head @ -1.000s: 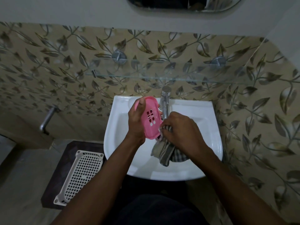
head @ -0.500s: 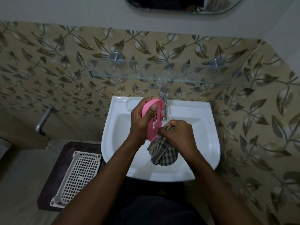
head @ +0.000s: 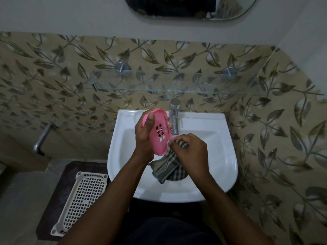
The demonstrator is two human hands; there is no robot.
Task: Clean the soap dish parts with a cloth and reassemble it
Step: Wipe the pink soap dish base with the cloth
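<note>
My left hand (head: pixel 144 137) holds a pink oval soap dish part (head: pixel 159 133) with several drain slots, tilted up over the white sink (head: pixel 221 156). The thumb lies across its upper face. My right hand (head: pixel 190 152) grips a grey checked cloth (head: pixel 168 167) and presses a bunched end of it against the pink part's lower right edge. The rest of the cloth hangs down into the basin. No other soap dish part shows.
A chrome tap (head: pixel 174 117) stands just behind the pink part. A glass shelf (head: pixel 177 89) runs along the tiled wall above. A white perforated basket (head: pixel 81 200) lies upside down on a dark stand to the left, below a wall tap (head: pixel 41 138).
The pink part has turned in my left hand, its slotted face now showing more, and my right hand with the cloth has shifted to its lower right edge.
</note>
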